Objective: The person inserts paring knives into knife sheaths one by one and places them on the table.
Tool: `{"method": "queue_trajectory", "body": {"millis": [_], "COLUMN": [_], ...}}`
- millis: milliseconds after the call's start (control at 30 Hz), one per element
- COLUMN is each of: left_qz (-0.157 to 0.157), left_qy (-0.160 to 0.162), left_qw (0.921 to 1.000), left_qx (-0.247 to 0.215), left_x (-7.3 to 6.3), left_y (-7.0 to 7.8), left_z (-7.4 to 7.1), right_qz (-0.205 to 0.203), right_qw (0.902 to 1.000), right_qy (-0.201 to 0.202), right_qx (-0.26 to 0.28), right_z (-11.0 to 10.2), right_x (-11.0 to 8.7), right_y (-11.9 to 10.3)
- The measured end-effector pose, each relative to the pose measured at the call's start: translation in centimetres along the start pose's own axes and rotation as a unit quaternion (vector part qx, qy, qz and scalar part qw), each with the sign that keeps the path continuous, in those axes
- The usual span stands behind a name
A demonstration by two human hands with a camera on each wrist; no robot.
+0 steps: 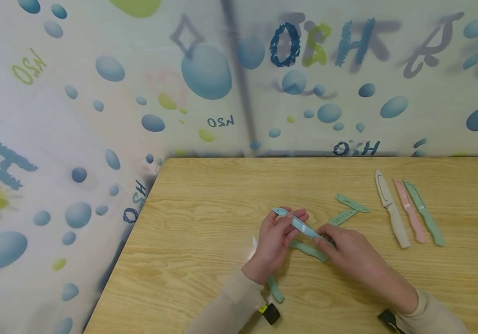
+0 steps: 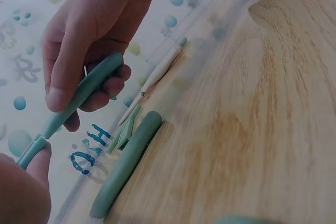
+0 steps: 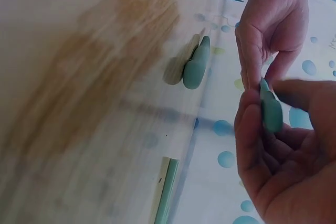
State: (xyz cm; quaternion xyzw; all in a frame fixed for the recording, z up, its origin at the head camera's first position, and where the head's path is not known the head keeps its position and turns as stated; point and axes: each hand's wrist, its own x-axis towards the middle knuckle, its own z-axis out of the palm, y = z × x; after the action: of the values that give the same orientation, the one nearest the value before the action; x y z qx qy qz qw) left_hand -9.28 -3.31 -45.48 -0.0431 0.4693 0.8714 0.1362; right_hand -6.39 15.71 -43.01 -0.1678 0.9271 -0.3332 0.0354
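Note:
A small blue-green knife (image 1: 309, 231) in its sheath (image 1: 296, 223) is held above the table, tilted. My left hand (image 1: 271, 243) pinches the sheath end between thumb and fingers, palm turned up. My right hand (image 1: 354, 253) grips the handle (image 2: 86, 90), its fingers curled round it. In the left wrist view the sheath meets the handle right between the two hands. Beneath them lies a green knife handle (image 1: 309, 251), its front part hidden by the left hand. Another green-handled knife (image 1: 277, 291) lies under the left wrist, its bare blade tip showing beyond.
Two loose green sheaths (image 1: 352, 202) lie beyond the right hand, near each other. At the right, a beige knife (image 1: 397, 227), a pink knife (image 1: 412, 220) and a green knife (image 1: 430, 222) lie side by side in sheaths. The wooden table (image 1: 197, 199) ends at a patterned curtain (image 1: 205, 134).

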Motion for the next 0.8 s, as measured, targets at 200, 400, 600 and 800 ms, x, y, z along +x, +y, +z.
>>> {"method": "queue_trajectory", "body": {"millis": [200,400,600,800], "left_qz": [-0.001,-0.002,-0.004,0.001], "left_qy": [0.008,0.019,0.020,0.007], "left_qw": [1.0000,0.9997,0.9996,0.9993], "left_qx": [-0.004,-0.013,-0.019,-0.037], "left_x": [-0.05,-0.08,0.01,0.21], "left_y": [-0.37,-0.64,-0.71,-0.41], "left_z": [0.30,0.73,0.85,0.45], "right_qz": [-0.011,-0.024,-0.017,-0.019], "right_qw": [0.9990,0.9959,0.9936,0.9940], "right_qy": [0.013,0.037,0.050,0.054], "right_qx": [-0.042,-0.079,-0.099,-0.093], "right_z": [0.06,0.00,-0.02,-0.17], "right_x": [0.21,0.25,0.15,-0.07], "right_y": [-0.18,-0.28,-0.11,0.24]}}
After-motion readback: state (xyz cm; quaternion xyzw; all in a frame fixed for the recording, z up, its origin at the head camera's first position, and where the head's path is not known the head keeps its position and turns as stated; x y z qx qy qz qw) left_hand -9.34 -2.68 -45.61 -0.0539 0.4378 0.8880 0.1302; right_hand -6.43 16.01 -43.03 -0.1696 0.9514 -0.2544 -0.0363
